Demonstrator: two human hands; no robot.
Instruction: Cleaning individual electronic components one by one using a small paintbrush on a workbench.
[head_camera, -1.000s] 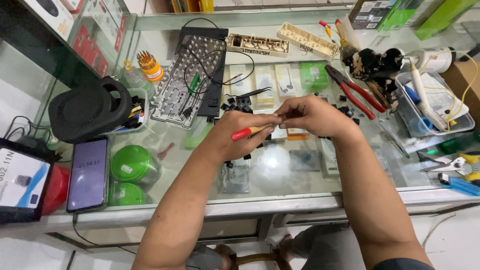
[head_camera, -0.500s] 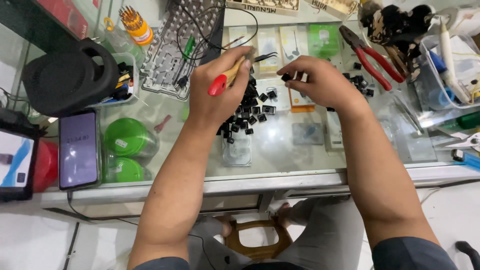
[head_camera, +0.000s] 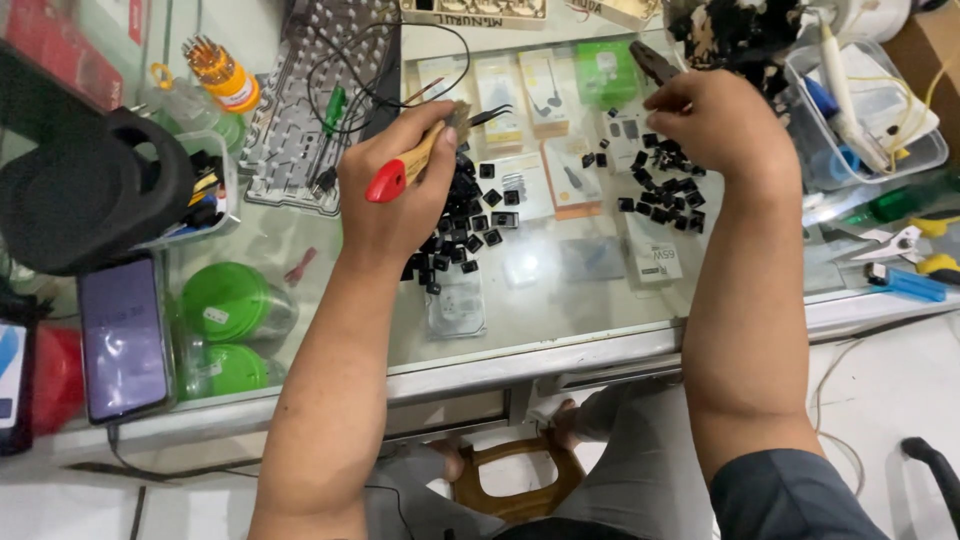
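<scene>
The brush (head_camera: 415, 160) — wooden, red-tipped handle, pale bristles — sits clenched in the left hand (head_camera: 395, 185) above a heap of small black square keycaps (head_camera: 462, 215). The right hand (head_camera: 715, 120) hangs, fingers curled, over a second scatter (head_camera: 665, 185); what it pinches I cannot tell. Both lie on a glass counter (head_camera: 560, 300) — stripped keyboard (head_camera: 300, 110) behind, phone (head_camera: 122, 335) left.

Red-tipped wooden brush handle (head_camera: 400, 172), black keycaps (head_camera: 470, 215), green lids (head_camera: 222, 300), perhaps grey keyboard plate (head_camera: 300, 120)
</scene>
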